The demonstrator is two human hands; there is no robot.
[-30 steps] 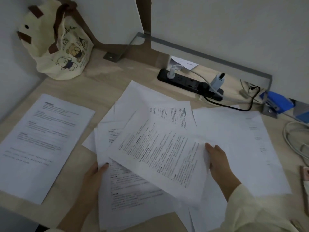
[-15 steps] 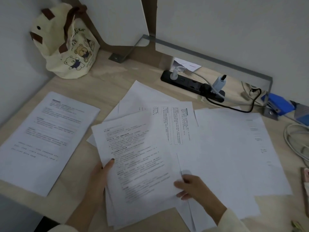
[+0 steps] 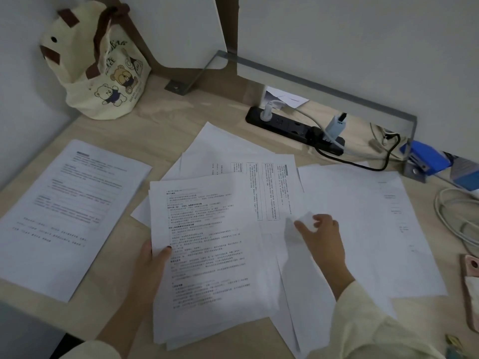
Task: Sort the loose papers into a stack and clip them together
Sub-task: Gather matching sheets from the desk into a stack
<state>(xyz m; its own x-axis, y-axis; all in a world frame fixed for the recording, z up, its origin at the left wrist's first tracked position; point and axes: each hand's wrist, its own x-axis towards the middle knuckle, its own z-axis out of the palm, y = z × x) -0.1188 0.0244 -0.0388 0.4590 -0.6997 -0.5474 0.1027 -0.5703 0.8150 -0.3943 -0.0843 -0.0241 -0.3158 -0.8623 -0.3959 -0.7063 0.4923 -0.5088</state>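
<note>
Several printed sheets lie spread over the wooden desk (image 3: 160, 130). My left hand (image 3: 153, 260) grips the left edge of a small stack of printed pages (image 3: 207, 255), thumb on top. My right hand (image 3: 321, 237) pinches the lifted corner of a blank sheet (image 3: 305, 281) to the right of that stack. A page with columns of text (image 3: 267, 187) lies behind the stack. A mostly blank sheet (image 3: 363, 224) lies at the right, and a separate printed page (image 3: 67, 213) lies alone at the left. No clip can be made out for certain.
A cream tote bag with bears (image 3: 101, 73) stands at the back left. A black power strip (image 3: 293, 128) with plugs and cables lies at the back. A blue stapler (image 3: 425, 159) sits at the back right; white cable (image 3: 453, 218) and a pink phone case (image 3: 470, 288) lie at the right edge.
The sheet held by my right hand has been laid onto the left-hand stack. My right hand then moved right and back and took hold of another sheet's corner.
</note>
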